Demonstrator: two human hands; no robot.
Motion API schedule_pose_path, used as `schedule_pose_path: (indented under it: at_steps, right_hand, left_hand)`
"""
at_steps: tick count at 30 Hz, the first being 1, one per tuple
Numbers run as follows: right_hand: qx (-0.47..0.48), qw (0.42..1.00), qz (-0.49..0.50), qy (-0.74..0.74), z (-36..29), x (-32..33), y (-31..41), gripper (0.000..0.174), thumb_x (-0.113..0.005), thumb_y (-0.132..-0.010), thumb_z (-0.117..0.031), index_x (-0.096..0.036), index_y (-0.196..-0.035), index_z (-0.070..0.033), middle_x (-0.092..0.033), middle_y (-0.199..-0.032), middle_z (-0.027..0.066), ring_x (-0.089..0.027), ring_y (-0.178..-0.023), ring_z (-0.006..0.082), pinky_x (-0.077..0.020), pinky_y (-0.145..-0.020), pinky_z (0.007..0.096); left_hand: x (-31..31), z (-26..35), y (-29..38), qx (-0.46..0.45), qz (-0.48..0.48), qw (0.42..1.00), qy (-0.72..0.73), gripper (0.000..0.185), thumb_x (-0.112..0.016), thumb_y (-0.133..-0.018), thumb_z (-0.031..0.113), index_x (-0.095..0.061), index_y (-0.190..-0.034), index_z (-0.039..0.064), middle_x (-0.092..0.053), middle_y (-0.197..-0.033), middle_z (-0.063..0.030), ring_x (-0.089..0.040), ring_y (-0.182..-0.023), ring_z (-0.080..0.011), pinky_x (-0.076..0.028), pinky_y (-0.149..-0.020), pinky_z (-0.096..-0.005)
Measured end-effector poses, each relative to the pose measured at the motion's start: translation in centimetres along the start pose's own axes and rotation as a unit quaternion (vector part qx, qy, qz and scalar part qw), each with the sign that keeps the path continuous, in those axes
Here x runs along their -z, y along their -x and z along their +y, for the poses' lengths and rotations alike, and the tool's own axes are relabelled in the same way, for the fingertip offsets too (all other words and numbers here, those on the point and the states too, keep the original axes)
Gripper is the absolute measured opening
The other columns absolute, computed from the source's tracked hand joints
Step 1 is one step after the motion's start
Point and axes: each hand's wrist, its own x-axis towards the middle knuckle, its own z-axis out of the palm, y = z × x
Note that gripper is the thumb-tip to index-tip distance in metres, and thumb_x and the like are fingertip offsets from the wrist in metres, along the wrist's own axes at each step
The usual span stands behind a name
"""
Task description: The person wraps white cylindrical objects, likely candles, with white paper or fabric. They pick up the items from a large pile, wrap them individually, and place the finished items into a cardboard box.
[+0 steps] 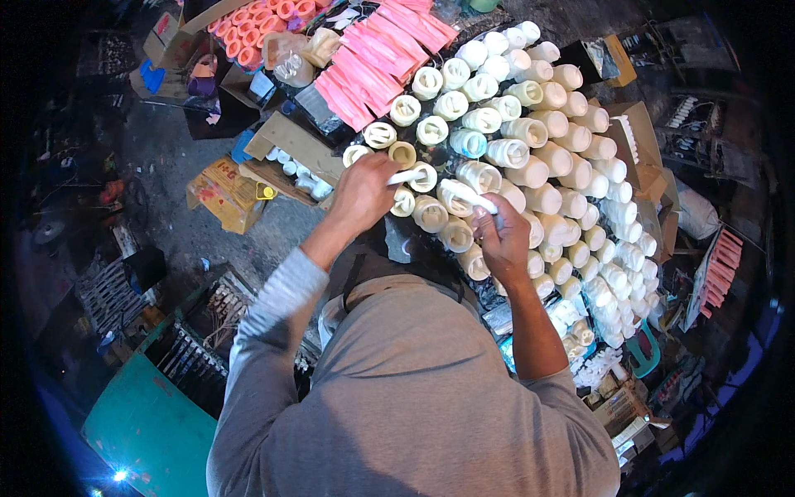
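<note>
My left hand [367,191] grips a short white stick [407,177], seemingly a candle, which points right over the hollow cream wax cylinders [430,212]. Between the thumb and fingers of my right hand [506,239] is another white stick [481,200]. Its far end lies over the mouth of a cream cylinder [452,194]; whether it touches the wall I cannot tell. Several nearby cylinders, such as one [405,110] beyond my left hand, hold pale pieces inside. One cylinder [467,143] has a blue tint at its rim.
Pink candles [372,62] lie in rows at the back, beside orange-pink hollow cylinders [251,31]. Closed-ended cream cylinders [546,161] crowd the right. An open cardboard box [292,143] with white pieces stands left, near a yellow carton [227,192]. A green panel [146,422] is at lower left.
</note>
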Motion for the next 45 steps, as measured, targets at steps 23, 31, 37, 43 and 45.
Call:
schedule_pose_path:
  at_steps: [23,31,37,43,45]
  right_hand:
    - [0.318,0.914,-0.046,0.248,-1.9,-5.9,-8.1,0.032,-0.061,-0.088,0.002,-0.068,-0.119,-0.005,-0.072,-0.116,0.0161,-0.071,-0.105,0.0362,-0.0589,-0.088,0.0472]
    - [0.286,0.899,-0.11,0.312,0.1,-8.2,-9.9,0.035,-0.058,-0.092,-0.004,-0.066,-0.126,-0.006,-0.07,-0.123,0.0156,-0.071,-0.108,0.0371,-0.0606,-0.085,0.0476]
    - [0.194,0.951,-0.097,0.222,-0.2,-7.3,-9.6,0.026,-0.063,-0.092,-0.006,-0.07,-0.117,-0.006,-0.069,-0.111,0.0186,-0.07,-0.098,0.0386,-0.0569,-0.081,0.0496]
    - [0.184,0.965,-0.075,0.17,-0.6,-6.5,-9.5,0.018,-0.069,-0.089,-0.002,-0.072,-0.107,-0.003,-0.069,-0.097,0.0192,-0.069,-0.09,0.0384,-0.0545,-0.078,0.0478]
    - [0.175,0.971,-0.067,0.151,-1.0,-6.4,-9.3,0.018,-0.072,-0.089,-0.003,-0.072,-0.107,-0.003,-0.069,-0.096,0.0183,-0.069,-0.088,0.0362,-0.0547,-0.077,0.0451]
  left_hand:
    - [0.0,-4.7,-8.2,0.067,-0.155,0.986,0.008,0.032,-0.07,-0.079,0.007,-0.078,-0.11,0.011,-0.075,-0.09,-0.022,-0.073,-0.088,-0.0417,-0.058,-0.084,-0.0521]
    - [0.2,-4.7,-8.2,0.083,-0.171,0.981,0.027,0.035,-0.07,-0.08,0.007,-0.078,-0.114,0.011,-0.075,-0.094,-0.0223,-0.073,-0.092,-0.0419,-0.058,-0.086,-0.052]
    - [0.3,-4.5,-8.2,0.088,-0.18,0.979,0.025,0.035,-0.07,-0.08,0.008,-0.077,-0.114,0.01,-0.075,-0.094,-0.0231,-0.073,-0.092,-0.0423,-0.058,-0.086,-0.0517]
    - [0.4,-4.6,-7.9,0.101,-0.168,0.979,0.05,0.037,-0.071,-0.08,0.009,-0.076,-0.116,0.008,-0.075,-0.094,-0.024,-0.073,-0.092,-0.0422,-0.058,-0.085,-0.0511]
    - [0.6,-4.5,-7.5,0.109,-0.152,0.981,0.059,0.037,-0.073,-0.08,0.009,-0.076,-0.117,0.008,-0.075,-0.095,-0.0233,-0.074,-0.09,-0.0401,-0.058,-0.084,-0.0497]
